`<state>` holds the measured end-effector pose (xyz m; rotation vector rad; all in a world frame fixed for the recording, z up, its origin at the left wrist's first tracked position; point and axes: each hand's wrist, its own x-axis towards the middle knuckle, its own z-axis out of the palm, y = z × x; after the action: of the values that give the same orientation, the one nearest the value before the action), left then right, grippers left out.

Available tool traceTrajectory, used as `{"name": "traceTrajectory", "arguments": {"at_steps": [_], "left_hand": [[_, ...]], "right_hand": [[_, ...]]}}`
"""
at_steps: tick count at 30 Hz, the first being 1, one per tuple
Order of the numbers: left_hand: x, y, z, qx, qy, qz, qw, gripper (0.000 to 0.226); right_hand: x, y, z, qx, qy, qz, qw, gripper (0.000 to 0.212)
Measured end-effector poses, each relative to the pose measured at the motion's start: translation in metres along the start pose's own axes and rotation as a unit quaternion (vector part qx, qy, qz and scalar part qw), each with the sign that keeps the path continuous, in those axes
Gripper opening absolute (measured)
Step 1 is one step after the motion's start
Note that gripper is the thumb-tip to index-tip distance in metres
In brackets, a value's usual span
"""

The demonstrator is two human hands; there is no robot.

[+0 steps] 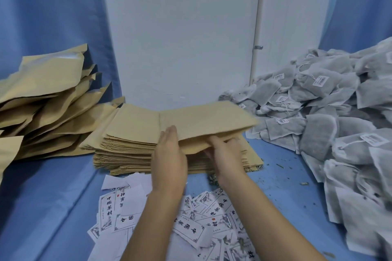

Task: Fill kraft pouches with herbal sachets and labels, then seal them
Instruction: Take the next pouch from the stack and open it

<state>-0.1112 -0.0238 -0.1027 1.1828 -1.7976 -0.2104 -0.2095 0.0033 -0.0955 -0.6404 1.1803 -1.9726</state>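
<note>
Head view, looking down past two bare forearms: closest to me a loose scatter of white printed labels (191,229) lies on the blue-covered surface (53,197), some face up with black characters, some overlapping. Just beyond them the two hands meet at the near edge of one kraft pouch (201,121), which is raised a little above the stack of flat pouches (127,146) and sits slightly tilted, its right end blurred. The left hand (169,154) is held edge-on with its fingers straight, the tips resting against the pouch's near edge; its thumb is hidden from me. The right hand (224,154) has its fingers curled over that same edge and pinches it. The stack beneath is thick and fairly square, lying just behind the labels. Small green crumbs (280,165) dot the cloth to the right of it. Further right a big heap of grey mesh sachets (328,112) with small white tags slopes up toward the edge of the view. On the left, well apart from the sachets, a slumped pile of puffed pouches (48,95) leans against the stack. Behind everything stands a white panel (180,38) flanked by blue curtain (42,6).
</note>
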Motion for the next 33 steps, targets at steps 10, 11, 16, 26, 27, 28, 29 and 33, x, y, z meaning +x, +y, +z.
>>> {"name": "traceTrajectory", "arguments": {"at_steps": [10,11,16,26,27,28,29,33], "left_hand": [[0.008,0.026,0.004,-0.496,0.015,-0.286,0.820,0.019],[0.010,0.024,0.003,-0.507,0.026,-0.290,0.811,0.019],[0.015,0.011,0.003,-0.504,0.028,-0.302,0.809,0.028],[0.010,-0.005,0.007,-0.360,0.011,-0.163,0.918,0.074],[0.008,-0.003,0.004,-0.391,0.017,-0.140,0.910,0.088],[0.007,-0.003,0.002,-0.418,0.024,-0.127,0.899,0.093],[0.006,0.000,0.000,-0.432,0.033,-0.113,0.894,0.089],[0.000,-0.003,0.004,-0.358,0.049,-0.016,0.932,0.035]], "right_hand": [[0.004,-0.017,-0.006,-0.407,-0.117,-0.225,0.878,0.067],[0.007,-0.016,-0.009,-0.436,-0.118,-0.226,0.863,0.067],[0.009,-0.017,-0.016,-0.496,-0.110,-0.274,0.817,0.071],[0.002,-0.018,-0.018,-0.461,0.032,-0.290,0.838,0.056],[0.003,-0.020,-0.019,-0.465,0.050,-0.283,0.838,0.053],[0.004,-0.022,-0.020,-0.467,0.064,-0.272,0.839,0.050],[0.006,-0.024,-0.021,-0.469,0.073,-0.256,0.842,0.047],[0.015,-0.033,-0.029,-0.479,0.086,-0.178,0.855,0.034]]}}
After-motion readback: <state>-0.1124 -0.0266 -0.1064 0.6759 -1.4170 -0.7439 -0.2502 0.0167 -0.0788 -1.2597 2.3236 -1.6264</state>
